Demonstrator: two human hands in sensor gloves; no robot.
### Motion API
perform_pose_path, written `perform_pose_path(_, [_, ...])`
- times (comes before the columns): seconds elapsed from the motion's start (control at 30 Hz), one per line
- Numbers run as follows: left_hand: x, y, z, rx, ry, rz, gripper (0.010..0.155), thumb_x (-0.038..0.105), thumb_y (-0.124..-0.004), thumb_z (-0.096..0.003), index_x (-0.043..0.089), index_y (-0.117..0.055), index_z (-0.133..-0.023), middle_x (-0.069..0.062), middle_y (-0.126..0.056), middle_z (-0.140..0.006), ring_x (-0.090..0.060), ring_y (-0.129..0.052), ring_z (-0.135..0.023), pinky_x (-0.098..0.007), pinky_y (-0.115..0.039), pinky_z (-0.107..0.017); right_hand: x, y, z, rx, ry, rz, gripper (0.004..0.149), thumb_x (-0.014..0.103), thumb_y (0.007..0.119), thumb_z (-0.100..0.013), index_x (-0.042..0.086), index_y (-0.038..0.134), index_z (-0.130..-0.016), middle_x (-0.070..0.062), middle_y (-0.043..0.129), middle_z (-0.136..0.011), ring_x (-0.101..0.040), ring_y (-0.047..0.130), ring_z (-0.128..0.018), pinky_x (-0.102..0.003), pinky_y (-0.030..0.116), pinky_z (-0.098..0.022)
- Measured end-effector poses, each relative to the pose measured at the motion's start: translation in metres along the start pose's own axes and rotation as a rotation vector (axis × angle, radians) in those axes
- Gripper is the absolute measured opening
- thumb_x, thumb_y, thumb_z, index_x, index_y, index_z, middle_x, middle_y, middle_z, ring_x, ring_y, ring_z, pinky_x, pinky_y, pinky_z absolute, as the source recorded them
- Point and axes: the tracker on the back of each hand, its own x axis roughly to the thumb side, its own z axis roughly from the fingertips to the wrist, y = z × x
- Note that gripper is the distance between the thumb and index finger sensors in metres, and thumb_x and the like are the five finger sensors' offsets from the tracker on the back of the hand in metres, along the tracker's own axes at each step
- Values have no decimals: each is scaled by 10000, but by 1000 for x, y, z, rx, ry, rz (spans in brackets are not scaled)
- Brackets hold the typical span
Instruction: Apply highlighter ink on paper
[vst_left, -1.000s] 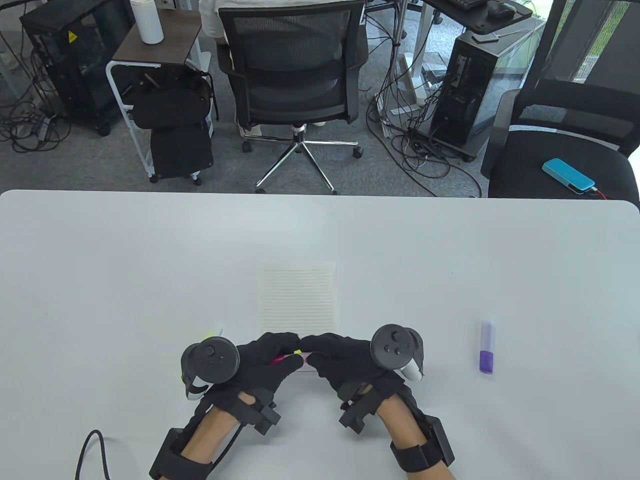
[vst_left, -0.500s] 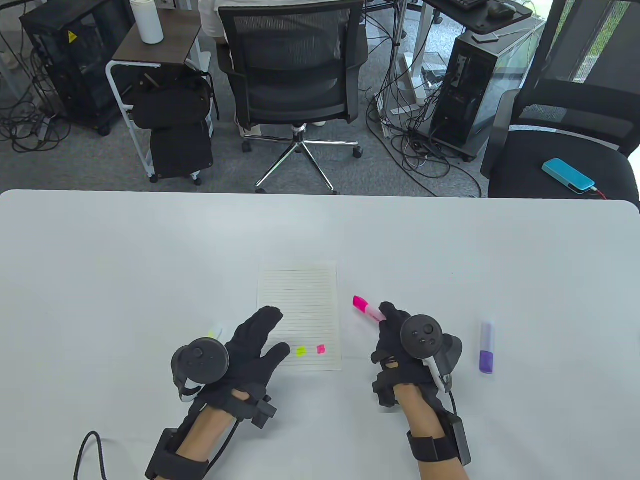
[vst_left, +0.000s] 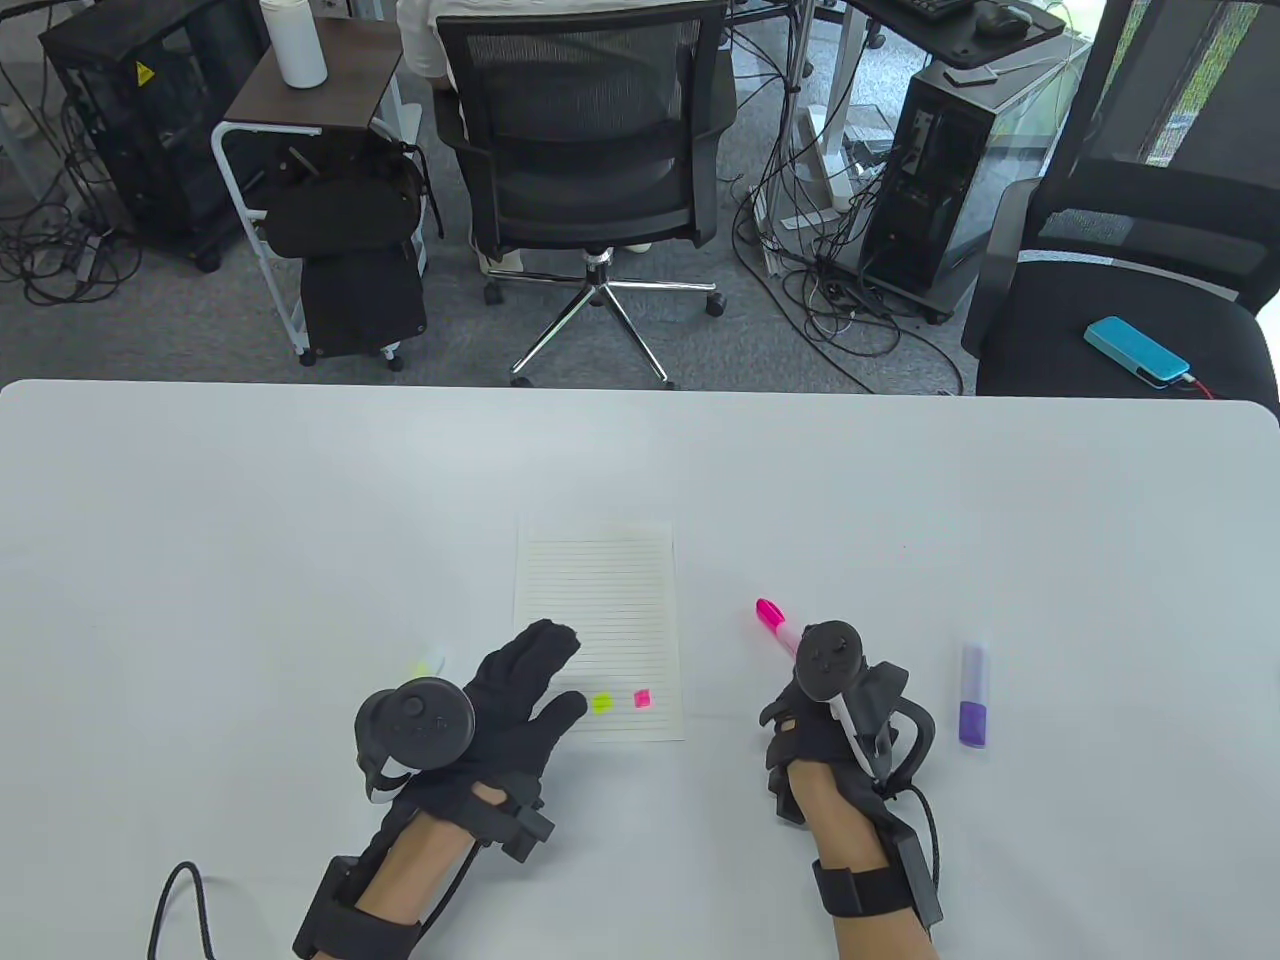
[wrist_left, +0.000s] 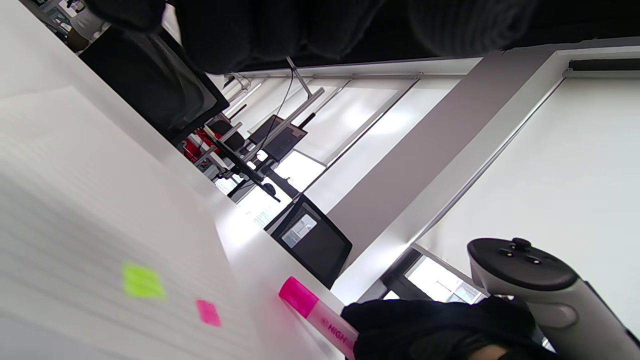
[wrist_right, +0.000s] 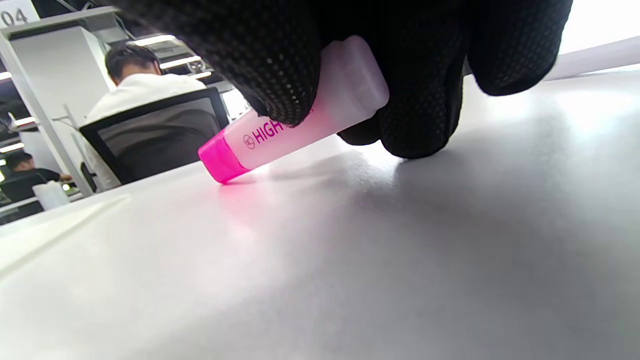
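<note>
A lined sheet of paper (vst_left: 600, 590) lies on the white table (vst_left: 300, 520), with a yellow mark (vst_left: 601, 703) and a pink mark (vst_left: 642, 698) near its lower edge. My left hand (vst_left: 520, 680) rests flat and open on the paper's lower left corner. My right hand (vst_left: 810, 700) holds the pink highlighter (vst_left: 772, 617) to the right of the paper; its pink end touches the table in the right wrist view (wrist_right: 280, 135). The highlighter also shows in the left wrist view (wrist_left: 315, 310).
A purple highlighter (vst_left: 974, 695) lies on the table right of my right hand. A yellow highlighter (vst_left: 430, 662) is partly hidden behind my left hand. Office chairs (vst_left: 590, 130) and computer towers stand beyond the table's far edge.
One second ago both hands met at the pink highlighter over the paper's lower edge. My right hand carried it rightwards off the paper and lowered it. My left hand opened flat on the paper.
</note>
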Motion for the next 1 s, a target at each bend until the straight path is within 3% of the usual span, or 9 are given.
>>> perform_pose_path(0.2, [1, -1, 0, -9, -7, -13, 705, 557, -703, -448, 195, -562, -1038, -112, -554, -1088, -387, -710, -946, -630, -611, -661, -4, 1, -3, 82, 32, 15, 517, 215, 902, -451, 154, 793, -953, -223, 802, -967, -523, 790, -813, -696, 604, -594])
perform_pose_path(0.37, [2, -1, 0, -11, -12, -13, 706, 559, -702, -449, 192, -564, -1037, -114, -554, -1088, -388, -709, -947, -631, -611, -660, -12, -15, -5, 4, 55, -66, 547, 284, 903, -456, 150, 769, -970, -232, 768, -992, -540, 757, -839, -704, 590, -597])
perform_pose_path(0.53, [2, -2, 0, -17, -20, -21, 706, 560, -702, -448, 192, -568, -1035, -114, -558, -1086, -388, -712, -944, -631, -612, -660, -43, -29, -17, -49, 151, -162, 586, 332, 892, -466, 145, 726, -996, -246, 687, -1038, -567, 667, -887, -732, 527, -608])
perform_pose_path(0.77, [4, -5, -1, -33, -30, -34, 705, 560, -703, -448, 191, -572, -1034, -115, -561, -1085, -389, -713, -945, -632, -611, -660, -88, -36, -33, -43, 341, -208, 665, 281, 860, -486, 84, 572, -1052, -267, 437, -1125, -618, 356, -990, -792, 329, -617])
perform_pose_path(0.93, [5, -6, -1, -38, -30, -32, 705, 560, -705, -449, 190, -573, -1034, -115, -560, -1085, -388, -713, -944, -632, -612, -660, -106, -29, -43, -24, 414, -202, 642, 251, 837, -495, 79, 567, -1051, -267, 448, -1122, -602, 380, -1000, -785, 346, -626])
perform_pose_path(1.0, [5, -6, 0, -40, -33, -36, 705, 560, -705, -449, 190, -573, -1034, -116, -562, -1085, -389, -714, -944, -633, -611, -660, -111, -26, -46, -19, 439, -186, 636, 230, 842, -489, 63, 578, -1043, -295, 519, -1094, -594, 494, -970, -772, 401, -627])
